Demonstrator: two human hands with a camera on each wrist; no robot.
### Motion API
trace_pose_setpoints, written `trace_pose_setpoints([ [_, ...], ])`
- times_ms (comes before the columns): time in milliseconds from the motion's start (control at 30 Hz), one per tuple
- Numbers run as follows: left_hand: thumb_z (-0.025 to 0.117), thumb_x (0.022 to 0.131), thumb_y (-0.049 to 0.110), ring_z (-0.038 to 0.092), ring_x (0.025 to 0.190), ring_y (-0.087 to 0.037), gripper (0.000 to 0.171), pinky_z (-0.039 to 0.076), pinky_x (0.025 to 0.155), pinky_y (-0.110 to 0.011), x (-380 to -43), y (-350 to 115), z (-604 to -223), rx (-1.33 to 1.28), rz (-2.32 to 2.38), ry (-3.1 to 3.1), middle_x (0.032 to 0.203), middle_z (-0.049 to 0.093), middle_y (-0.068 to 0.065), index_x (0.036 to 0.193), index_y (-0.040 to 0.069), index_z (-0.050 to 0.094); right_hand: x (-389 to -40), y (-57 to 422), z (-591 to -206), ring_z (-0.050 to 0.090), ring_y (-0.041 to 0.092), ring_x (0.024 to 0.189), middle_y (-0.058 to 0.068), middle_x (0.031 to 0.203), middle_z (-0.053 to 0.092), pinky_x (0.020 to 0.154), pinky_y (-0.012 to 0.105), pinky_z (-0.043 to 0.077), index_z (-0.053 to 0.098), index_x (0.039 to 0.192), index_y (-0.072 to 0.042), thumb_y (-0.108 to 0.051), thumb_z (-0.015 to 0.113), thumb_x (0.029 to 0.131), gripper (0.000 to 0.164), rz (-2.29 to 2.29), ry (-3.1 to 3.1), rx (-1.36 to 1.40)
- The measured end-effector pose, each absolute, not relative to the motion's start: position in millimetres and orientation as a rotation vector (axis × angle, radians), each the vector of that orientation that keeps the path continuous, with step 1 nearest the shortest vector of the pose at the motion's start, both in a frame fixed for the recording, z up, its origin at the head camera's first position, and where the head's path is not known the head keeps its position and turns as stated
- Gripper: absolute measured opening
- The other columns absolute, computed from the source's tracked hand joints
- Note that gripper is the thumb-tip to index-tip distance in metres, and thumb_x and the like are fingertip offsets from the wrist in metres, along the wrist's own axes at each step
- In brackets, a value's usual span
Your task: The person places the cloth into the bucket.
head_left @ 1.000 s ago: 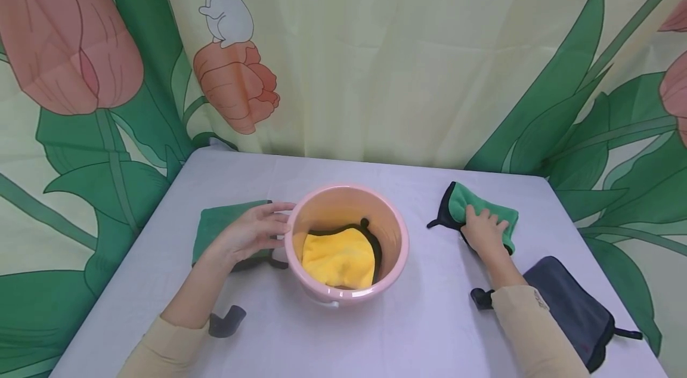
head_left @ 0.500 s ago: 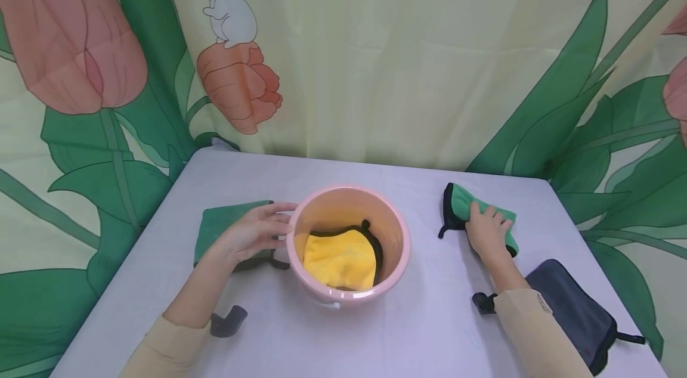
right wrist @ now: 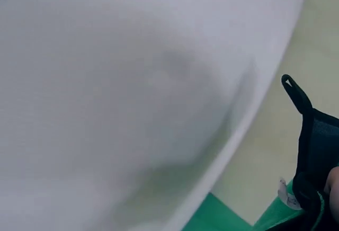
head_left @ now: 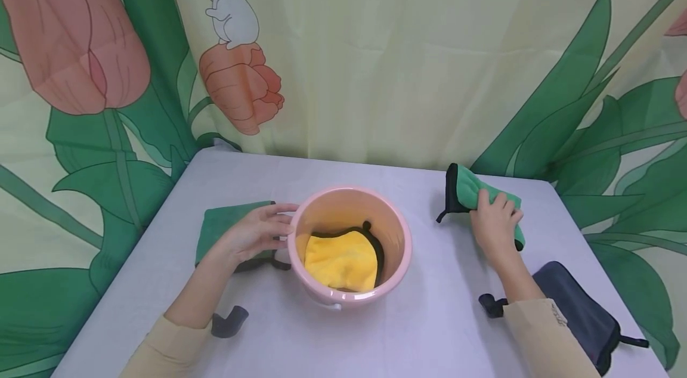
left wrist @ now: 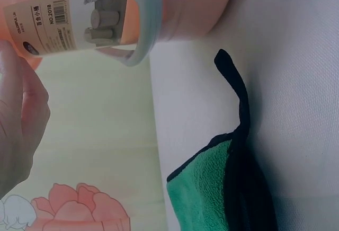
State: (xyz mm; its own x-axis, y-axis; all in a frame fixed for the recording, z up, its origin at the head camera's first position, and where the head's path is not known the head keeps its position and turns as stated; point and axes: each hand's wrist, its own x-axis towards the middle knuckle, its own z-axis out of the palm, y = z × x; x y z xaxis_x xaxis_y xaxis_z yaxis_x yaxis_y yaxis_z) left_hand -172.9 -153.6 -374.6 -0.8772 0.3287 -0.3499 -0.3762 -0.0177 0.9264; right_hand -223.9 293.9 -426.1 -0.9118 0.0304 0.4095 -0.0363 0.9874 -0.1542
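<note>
A pink bucket [head_left: 350, 299] stands mid-table in the head view with a yellow cloth [head_left: 341, 260] trimmed in black inside it. The left hand [head_left: 256, 236] touches the bucket's left side with its fingers extended. Beneath that arm lies a green cloth [head_left: 228, 220], whose black hanging loop [left wrist: 233, 82] shows in the left wrist view. At the right, the right hand [head_left: 495, 223] grips another green cloth [head_left: 469, 190] above the table, its black-edged corner and loop [right wrist: 297, 94] hanging free. Only a bit of the thumb [right wrist: 333, 186] shows in the right wrist view.
A dark blue-grey cloth [head_left: 576, 309] lies on the white tabletop [head_left: 418, 336], partly under the right sleeve [head_left: 547, 336]. A dark strap end [head_left: 229, 322] pokes out near the left sleeve [head_left: 169, 348]. Behind the table hangs a printed curtain [head_left: 370, 68].
The right hand has closed on the green cloth and lifted it slightly up and to the right; its loop swung inward. The left hand stays at the bucket. The view shifted a little.
</note>
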Motion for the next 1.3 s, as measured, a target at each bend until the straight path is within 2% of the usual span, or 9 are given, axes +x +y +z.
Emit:
trace_pose_setpoints([
  [267,0.064,0.081,0.010,0.059,0.097,-0.023,0.059,0.048,0.084,-0.042,-173,-155,-376,-0.040,1.950,1.783,0.121,0.054,-0.016,0.134,0.002,0.038,-218,276,-393,0.036,0.044,0.079,0.030,0.088,0.038,0.070,0.057,0.024,0.041,0.107,0.004,-0.005,0.057,0.083,0.030,0.216,-2.577,0.115],
  [533,0.064,0.081,0.009,0.059,0.097,-0.023,0.060,0.048,0.085,-0.042,-173,-154,-375,-0.032,1.959,1.771,0.120,0.056,-0.015,0.134,0.002,0.037,-203,250,-359,0.037,0.043,0.080,0.028,0.091,0.040,0.071,0.055,0.023,0.044,0.107,0.004,-0.002,0.061,0.078,0.034,0.254,-2.479,0.281],
  [767,0.063,0.082,0.010,0.059,0.097,-0.023,0.058,0.048,0.084,-0.041,-173,-154,-377,-0.034,1.952,1.784,0.119,0.056,-0.015,0.134,0.002,0.038,-187,226,-335,0.039,0.042,0.078,0.026,0.089,0.040,0.068,0.054,0.025,0.044,0.105,0.002,0.000,0.066,0.076,0.036,0.243,-2.383,0.427],
  [900,0.063,0.082,0.010,0.059,0.098,-0.023,0.058,0.048,0.084,-0.041,-173,-155,-377,-0.033,1.953,1.784,0.118,0.056,-0.015,0.134,0.002,0.038,-180,213,-327,0.040,0.041,0.076,0.026,0.088,0.041,0.066,0.053,0.026,0.045,0.105,0.002,0.000,0.068,0.074,0.038,0.220,-2.327,0.508],
  [1133,0.064,0.081,0.010,0.059,0.098,-0.023,0.058,0.048,0.084,-0.041,-172,-155,-377,-0.034,1.952,1.783,0.119,0.056,-0.014,0.133,0.002,0.038,-169,192,-321,0.042,0.041,0.076,0.025,0.087,0.044,0.070,0.056,0.027,0.048,0.105,0.002,0.003,0.070,0.068,0.043,0.249,-2.268,0.667],
  [1300,0.064,0.082,0.010,0.059,0.097,-0.022,0.059,0.048,0.084,-0.041,-172,-155,-377,-0.029,1.950,1.786,0.119,0.056,-0.014,0.134,0.002,0.038,-164,177,-321,0.041,0.039,0.078,0.024,0.087,0.043,0.071,0.054,0.027,0.048,0.105,0.001,0.001,0.070,0.069,0.042,0.244,-2.250,0.791],
])
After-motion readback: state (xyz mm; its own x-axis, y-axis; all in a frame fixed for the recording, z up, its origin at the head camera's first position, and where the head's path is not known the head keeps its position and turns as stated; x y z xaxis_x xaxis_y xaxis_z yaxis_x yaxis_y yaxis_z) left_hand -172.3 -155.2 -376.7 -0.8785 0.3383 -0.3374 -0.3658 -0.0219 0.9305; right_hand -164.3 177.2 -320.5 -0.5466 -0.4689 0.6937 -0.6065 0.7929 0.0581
